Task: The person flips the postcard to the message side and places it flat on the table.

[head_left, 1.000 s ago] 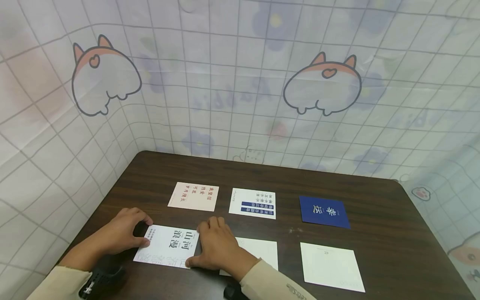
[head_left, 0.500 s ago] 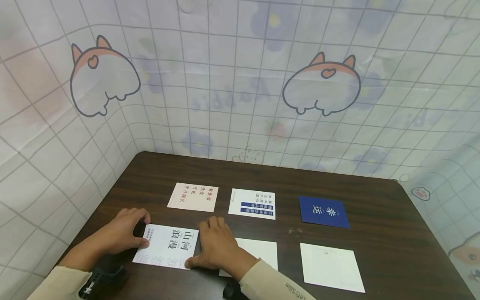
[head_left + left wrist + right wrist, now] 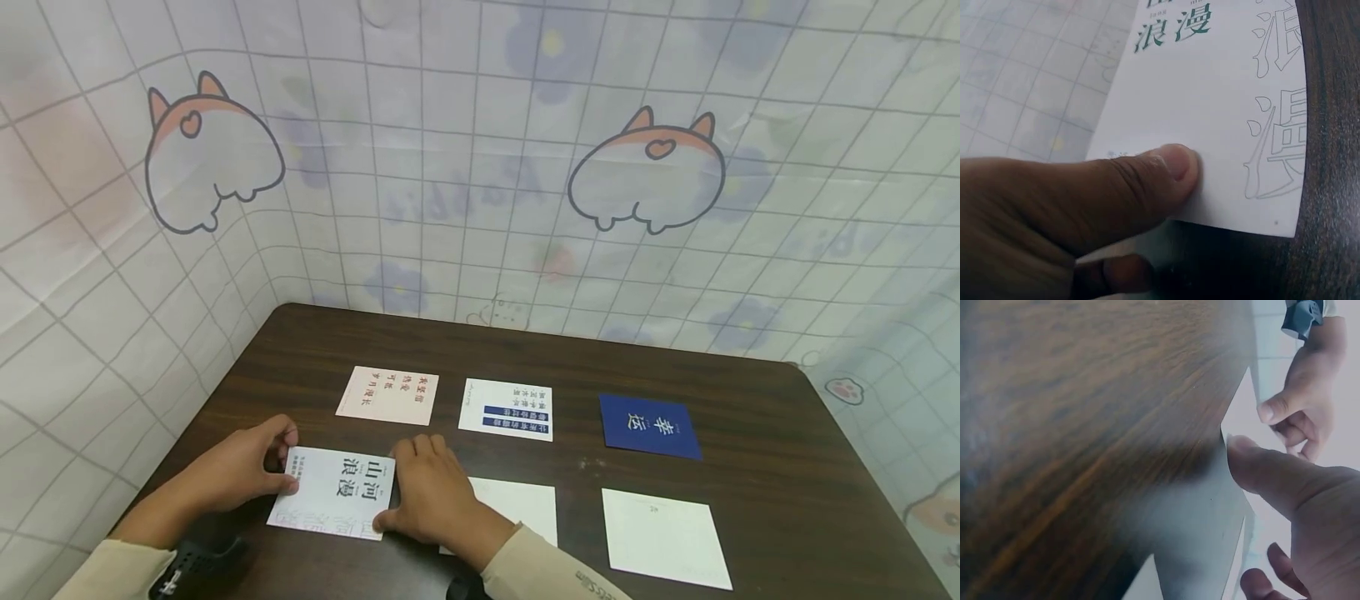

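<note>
A white postcard (image 3: 330,492) with large dark-green characters and outlined characters along one edge lies between both hands at the table's front left. My left hand (image 3: 236,467) pinches its left edge, the thumb (image 3: 1166,172) flat on the printed face and a fingertip showing below the card in the left wrist view. My right hand (image 3: 435,496) holds the opposite edge, with its thumb (image 3: 1250,459) at the near corner and its fingers by the far corner. In the left wrist view the card appears raised off the dark table. The right fingers' contact with the card is partly hidden.
Behind lie a pink card (image 3: 387,396), a white card with blue bands (image 3: 506,408) and a dark blue card (image 3: 651,426). A blank white card (image 3: 525,504) sits partly under the right forearm, another (image 3: 666,537) further right. A patterned curtain (image 3: 480,167) surrounds the table (image 3: 780,467).
The held postcard has shifted very slightly, its right edge a little leftward with the right hand. The left fingers have moved slightly at the edge. The other cards stay where they were.
</note>
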`<state>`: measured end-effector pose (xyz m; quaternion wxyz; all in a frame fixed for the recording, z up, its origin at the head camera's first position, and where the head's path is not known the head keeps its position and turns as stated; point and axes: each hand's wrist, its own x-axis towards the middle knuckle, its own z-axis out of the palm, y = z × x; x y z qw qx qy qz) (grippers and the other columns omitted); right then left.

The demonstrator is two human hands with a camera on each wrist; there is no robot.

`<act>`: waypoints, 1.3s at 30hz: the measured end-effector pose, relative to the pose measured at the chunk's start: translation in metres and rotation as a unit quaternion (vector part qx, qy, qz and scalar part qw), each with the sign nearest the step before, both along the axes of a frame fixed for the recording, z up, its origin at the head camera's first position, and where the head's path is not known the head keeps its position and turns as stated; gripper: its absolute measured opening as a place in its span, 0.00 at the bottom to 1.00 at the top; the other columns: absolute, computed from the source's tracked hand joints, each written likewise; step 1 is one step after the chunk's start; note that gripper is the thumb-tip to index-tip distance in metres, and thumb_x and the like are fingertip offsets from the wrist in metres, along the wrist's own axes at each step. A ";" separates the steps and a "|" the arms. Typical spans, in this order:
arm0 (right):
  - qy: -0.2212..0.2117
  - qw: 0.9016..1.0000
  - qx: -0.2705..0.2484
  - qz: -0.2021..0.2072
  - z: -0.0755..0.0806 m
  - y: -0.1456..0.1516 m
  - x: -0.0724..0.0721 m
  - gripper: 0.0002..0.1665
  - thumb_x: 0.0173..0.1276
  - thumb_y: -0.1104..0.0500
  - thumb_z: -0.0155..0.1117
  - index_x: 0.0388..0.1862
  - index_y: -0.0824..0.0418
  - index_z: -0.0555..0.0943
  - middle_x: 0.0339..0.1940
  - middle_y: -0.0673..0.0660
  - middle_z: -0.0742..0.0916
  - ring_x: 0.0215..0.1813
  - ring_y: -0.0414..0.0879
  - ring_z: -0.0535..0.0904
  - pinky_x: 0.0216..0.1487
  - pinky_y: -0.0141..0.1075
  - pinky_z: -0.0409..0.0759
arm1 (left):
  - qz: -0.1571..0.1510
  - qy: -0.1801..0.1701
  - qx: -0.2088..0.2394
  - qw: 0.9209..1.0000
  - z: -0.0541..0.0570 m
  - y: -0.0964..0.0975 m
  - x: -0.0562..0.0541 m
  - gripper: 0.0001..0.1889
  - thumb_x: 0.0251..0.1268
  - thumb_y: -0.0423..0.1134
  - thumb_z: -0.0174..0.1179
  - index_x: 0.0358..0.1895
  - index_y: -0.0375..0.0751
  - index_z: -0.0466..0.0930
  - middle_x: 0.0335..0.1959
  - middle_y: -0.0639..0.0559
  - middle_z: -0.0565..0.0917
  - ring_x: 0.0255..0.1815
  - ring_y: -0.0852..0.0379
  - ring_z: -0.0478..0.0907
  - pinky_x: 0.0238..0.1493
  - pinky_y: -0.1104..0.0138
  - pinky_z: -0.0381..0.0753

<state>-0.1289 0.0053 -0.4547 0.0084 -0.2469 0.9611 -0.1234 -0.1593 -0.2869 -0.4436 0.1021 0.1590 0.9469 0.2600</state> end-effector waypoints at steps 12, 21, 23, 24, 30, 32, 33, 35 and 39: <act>-0.003 0.999 -0.050 -0.010 0.004 0.004 -0.001 0.25 0.57 0.42 0.81 0.40 0.54 0.78 0.30 0.43 0.75 0.39 0.40 0.70 0.41 0.34 0.73 | 0.012 0.015 0.031 0.999 0.005 -0.001 0.003 0.20 0.56 0.43 0.77 0.44 0.42 0.77 0.29 0.60 0.78 0.30 0.60 0.72 0.31 0.66 0.71; -0.011 0.995 -0.097 -0.017 0.007 0.009 0.000 0.17 0.65 0.50 0.75 0.29 0.51 0.73 0.20 0.40 0.72 0.22 0.34 0.67 0.19 0.32 0.65 | -0.004 0.021 0.036 0.999 0.004 -0.003 0.005 0.11 0.67 0.47 0.70 0.33 0.51 0.76 0.26 0.63 0.77 0.28 0.63 0.71 0.29 0.66 0.70; -0.008 0.995 -0.101 -0.017 0.006 0.009 0.000 0.16 0.66 0.50 0.73 0.29 0.51 0.73 0.20 0.40 0.73 0.21 0.34 0.67 0.19 0.32 0.65 | -0.006 0.013 0.046 0.999 0.005 -0.004 0.005 0.10 0.68 0.46 0.69 0.33 0.51 0.78 0.27 0.64 0.80 0.29 0.64 0.74 0.30 0.66 0.72; -0.006 0.995 -0.102 -0.017 0.006 0.009 0.001 0.16 0.67 0.50 0.72 0.29 0.51 0.73 0.20 0.40 0.73 0.21 0.34 0.67 0.19 0.32 0.65 | -0.007 0.010 0.050 0.999 0.005 -0.004 0.006 0.09 0.68 0.45 0.69 0.33 0.50 0.78 0.27 0.64 0.81 0.29 0.64 0.76 0.30 0.66 0.73; 0.014 0.994 -0.111 -0.011 0.007 0.010 0.002 0.11 0.71 0.50 0.68 0.34 0.52 0.77 0.21 0.40 0.74 0.23 0.34 0.68 0.20 0.33 0.65 | -0.006 0.032 0.071 0.997 0.008 -0.005 0.006 0.07 0.67 0.45 0.70 0.35 0.51 0.82 0.29 0.65 0.84 0.31 0.65 0.77 0.32 0.66 0.75; 0.017 0.993 -0.120 -0.008 0.007 0.011 0.002 0.08 0.71 0.51 0.69 0.36 0.51 0.80 0.23 0.39 0.76 0.26 0.33 0.70 0.22 0.32 0.67 | -0.003 0.035 0.080 0.996 0.008 -0.007 0.006 0.06 0.66 0.44 0.71 0.35 0.52 0.83 0.30 0.64 0.84 0.32 0.65 0.78 0.33 0.67 0.75; 0.017 0.992 -0.124 -0.007 0.007 0.011 0.001 0.06 0.70 0.52 0.69 0.37 0.50 0.81 0.23 0.39 0.76 0.27 0.33 0.70 0.23 0.32 0.68 | -0.004 0.036 0.085 0.996 0.008 -0.008 0.006 0.05 0.65 0.42 0.72 0.36 0.52 0.84 0.31 0.63 0.84 0.33 0.65 0.78 0.34 0.66 0.76; 0.013 0.991 -0.134 -0.006 0.007 0.013 0.001 0.03 0.69 0.53 0.70 0.38 0.49 0.83 0.24 0.38 0.77 0.30 0.32 0.72 0.26 0.32 0.70 | -0.007 0.035 0.092 0.995 0.006 -0.010 0.006 0.06 0.63 0.35 0.72 0.36 0.51 0.85 0.32 0.61 0.85 0.34 0.64 0.79 0.35 0.66 0.78; -0.001 0.989 -0.149 -0.005 0.007 0.015 0.001 0.03 0.67 0.55 0.71 0.37 0.47 0.84 0.26 0.37 0.78 0.34 0.33 0.73 0.29 0.31 0.71 | -0.017 0.027 0.103 0.994 0.004 -0.014 0.005 0.16 0.51 0.22 0.68 0.37 0.48 0.87 0.34 0.59 0.85 0.35 0.64 0.78 0.37 0.67 0.78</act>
